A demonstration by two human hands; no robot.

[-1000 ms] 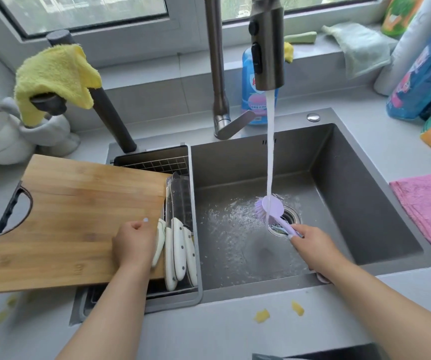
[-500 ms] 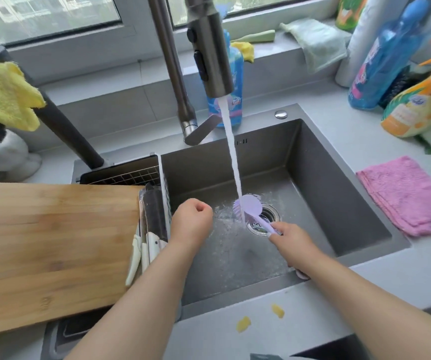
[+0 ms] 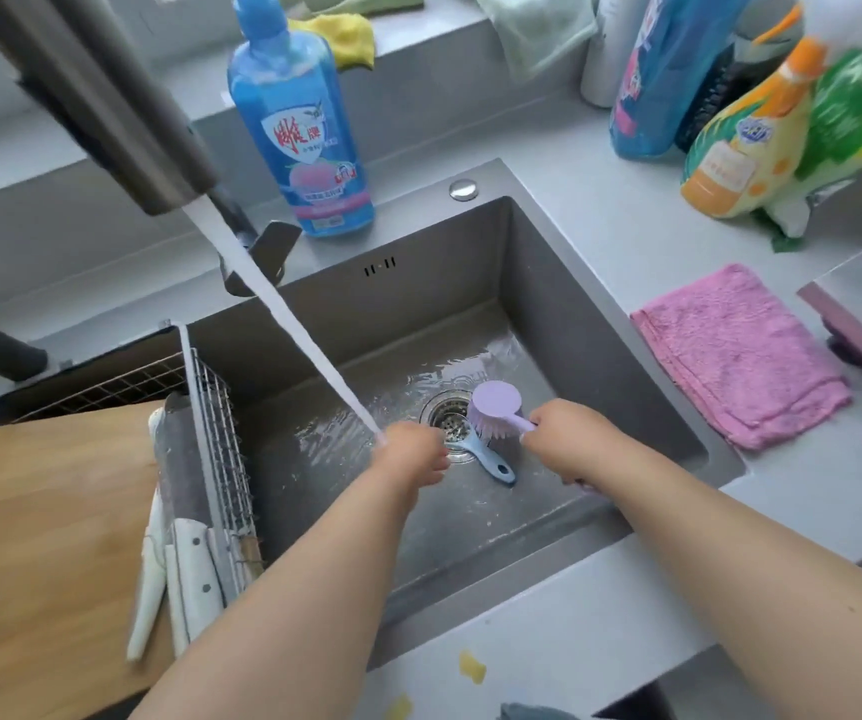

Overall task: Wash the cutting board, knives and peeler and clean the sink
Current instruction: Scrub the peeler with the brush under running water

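My right hand [image 3: 571, 444] grips the handle of a purple dish brush [image 3: 496, 402], whose head hangs over the drain [image 3: 444, 415] of the grey sink [image 3: 470, 262]. A blue-handled peeler [image 3: 488, 459] lies on the sink floor beside the drain. My left hand [image 3: 410, 454], fingers curled, is under the running water with its fingertips at the peeler's head end; a grip is not visible. Several white-handled knives [image 3: 195, 569] lie in the wire rack [image 3: 221, 433] at the sink's left. The wooden cutting board [image 3: 44, 537] rests over the rack, far left.
The tap [image 3: 106, 96] runs from the upper left. A blue detergent bottle [image 3: 298, 132] stands behind the sink. A pink cloth [image 3: 740, 356] lies on the counter to the right, with bottles [image 3: 740, 148] behind it. Yellow scraps [image 3: 472, 666] dot the front counter.
My left hand left the knives by the board and crossed into the sink to the peeler at the drain. The brush shifted right, out of the stream. The view moved closer.
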